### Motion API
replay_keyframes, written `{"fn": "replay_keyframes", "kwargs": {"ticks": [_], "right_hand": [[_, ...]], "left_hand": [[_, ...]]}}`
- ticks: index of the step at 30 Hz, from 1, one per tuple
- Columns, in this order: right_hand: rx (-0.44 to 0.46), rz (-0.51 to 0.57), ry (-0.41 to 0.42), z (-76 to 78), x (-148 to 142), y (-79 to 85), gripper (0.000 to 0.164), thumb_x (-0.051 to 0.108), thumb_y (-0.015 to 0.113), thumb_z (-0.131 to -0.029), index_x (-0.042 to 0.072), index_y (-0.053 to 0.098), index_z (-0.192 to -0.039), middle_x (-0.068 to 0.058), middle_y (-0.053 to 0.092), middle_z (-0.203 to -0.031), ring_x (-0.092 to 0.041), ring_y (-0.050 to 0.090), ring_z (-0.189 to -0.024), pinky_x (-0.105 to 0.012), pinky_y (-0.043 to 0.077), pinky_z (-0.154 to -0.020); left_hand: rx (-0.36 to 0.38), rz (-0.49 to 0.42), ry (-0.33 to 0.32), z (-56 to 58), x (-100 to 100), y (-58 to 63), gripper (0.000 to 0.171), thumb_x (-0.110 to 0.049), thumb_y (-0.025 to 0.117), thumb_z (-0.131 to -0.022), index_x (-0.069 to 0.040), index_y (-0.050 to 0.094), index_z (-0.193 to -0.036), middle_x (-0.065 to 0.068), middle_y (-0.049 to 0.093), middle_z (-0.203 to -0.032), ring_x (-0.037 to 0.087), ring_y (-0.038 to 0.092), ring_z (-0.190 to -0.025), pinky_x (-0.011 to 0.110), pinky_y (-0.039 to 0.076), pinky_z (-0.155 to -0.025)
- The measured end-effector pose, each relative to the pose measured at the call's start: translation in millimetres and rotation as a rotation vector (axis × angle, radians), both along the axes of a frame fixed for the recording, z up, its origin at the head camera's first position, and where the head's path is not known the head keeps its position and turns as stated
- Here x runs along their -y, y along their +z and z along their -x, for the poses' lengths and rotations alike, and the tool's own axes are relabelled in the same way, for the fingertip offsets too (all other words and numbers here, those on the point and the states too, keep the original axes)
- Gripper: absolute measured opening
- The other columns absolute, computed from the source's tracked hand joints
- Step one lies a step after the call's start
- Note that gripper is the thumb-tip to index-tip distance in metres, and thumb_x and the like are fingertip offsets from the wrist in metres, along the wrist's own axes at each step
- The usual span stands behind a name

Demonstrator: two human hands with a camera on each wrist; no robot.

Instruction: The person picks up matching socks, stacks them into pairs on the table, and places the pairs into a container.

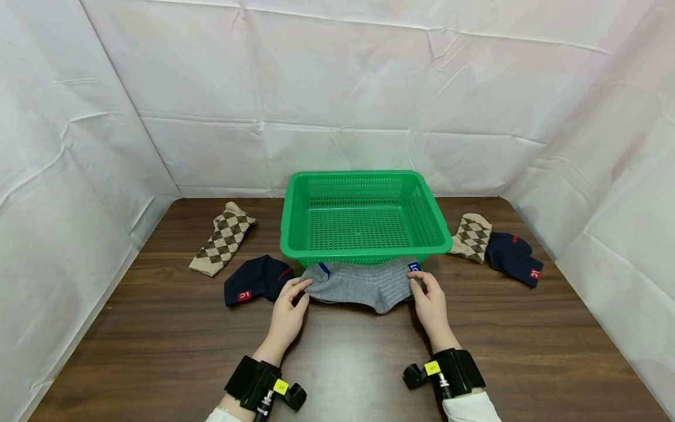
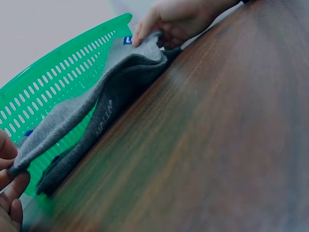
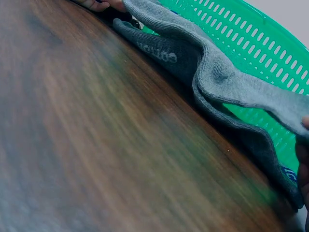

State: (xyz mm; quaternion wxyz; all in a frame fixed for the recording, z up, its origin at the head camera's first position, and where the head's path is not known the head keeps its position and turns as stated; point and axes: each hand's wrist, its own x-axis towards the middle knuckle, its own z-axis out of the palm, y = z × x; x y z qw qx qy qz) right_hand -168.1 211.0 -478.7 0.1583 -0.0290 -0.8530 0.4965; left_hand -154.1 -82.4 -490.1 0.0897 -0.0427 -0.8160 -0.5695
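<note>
A light grey sock [image 1: 350, 286] with thin pale stripes and a blue label stretches sideways before the green basket [image 1: 358, 228]. My left hand [image 1: 287, 313] pinches its left end between thumb and fingers. At the labelled end, my right hand [image 1: 429, 305] grips it the same way. Beneath it, a darker grey sock [image 2: 108, 108] with pale lettering lies along the table, mostly hidden in the head view. Both wrist views show a gap between parts of the two socks, with the light sock [image 3: 219, 72] raised at its ends.
Left of the basket lie a beige-and-brown argyle sock [image 1: 224, 239] and a navy sock [image 1: 253, 280] with a red label. To its right are another argyle sock [image 1: 473, 237] and another navy one [image 1: 511, 258], touching. White sheeting [image 1: 337, 76] encloses the brown table [image 1: 353, 363].
</note>
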Motion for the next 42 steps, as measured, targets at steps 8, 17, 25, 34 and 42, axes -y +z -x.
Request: {"fn": "replay_keyframes", "kwargs": {"ticks": [8,17,25,34,42], "right_hand": [[0.065,-0.091,0.044,1.9,-0.7,-3.0,0.023,0.007,0.053,-0.094,0.000,0.059,-0.115,-0.018,0.054,-0.122,-0.033,0.048,-0.120,-0.049,0.037,-0.099],[0.076,-0.200,0.032,0.6,-1.8,-3.5,0.025,0.008,0.056,-0.090,-0.002,0.060,-0.113,-0.022,0.050,-0.123,-0.037,0.041,-0.114,-0.051,0.034,-0.094],[0.151,-0.242,0.050,-0.3,-1.7,-2.2,0.030,0.012,0.055,-0.091,-0.002,0.058,-0.117,-0.024,0.039,-0.130,-0.038,0.030,-0.115,-0.052,0.023,-0.097],[0.143,-0.264,-0.019,-0.1,-2.9,-4.6,0.040,0.014,0.059,-0.087,-0.003,0.050,-0.122,-0.027,0.038,-0.129,-0.041,0.031,-0.114,-0.054,0.022,-0.096],[0.122,-0.246,-0.096,1.2,-1.8,-4.7,0.044,0.017,0.060,-0.090,-0.007,0.047,-0.124,-0.029,0.042,-0.126,-0.042,0.032,-0.111,-0.055,0.022,-0.092]], "left_hand": [[0.051,0.117,-0.041,1.0,-2.7,0.7,0.039,-0.009,0.055,-0.092,0.001,0.055,-0.130,0.021,0.046,-0.137,0.039,0.035,-0.132,0.057,0.025,-0.106],[0.019,0.284,-0.062,1.0,-5.5,0.6,0.042,-0.015,0.058,-0.091,0.000,0.055,-0.130,0.022,0.048,-0.136,0.040,0.038,-0.129,0.057,0.025,-0.103],[0.012,0.405,-0.085,-0.5,-6.4,-0.3,0.044,-0.018,0.056,-0.092,-0.003,0.053,-0.134,0.021,0.045,-0.138,0.039,0.036,-0.128,0.057,0.026,-0.102],[0.034,0.210,-0.048,-1.4,-5.3,-0.5,0.057,-0.010,0.055,-0.093,-0.006,0.029,-0.144,0.017,0.042,-0.138,0.035,0.041,-0.123,0.055,0.029,-0.101],[0.027,0.251,-0.011,0.3,-6.9,-1.2,0.052,-0.014,0.054,-0.094,-0.006,0.035,-0.141,0.017,0.046,-0.133,0.034,0.044,-0.120,0.053,0.032,-0.100]]}}
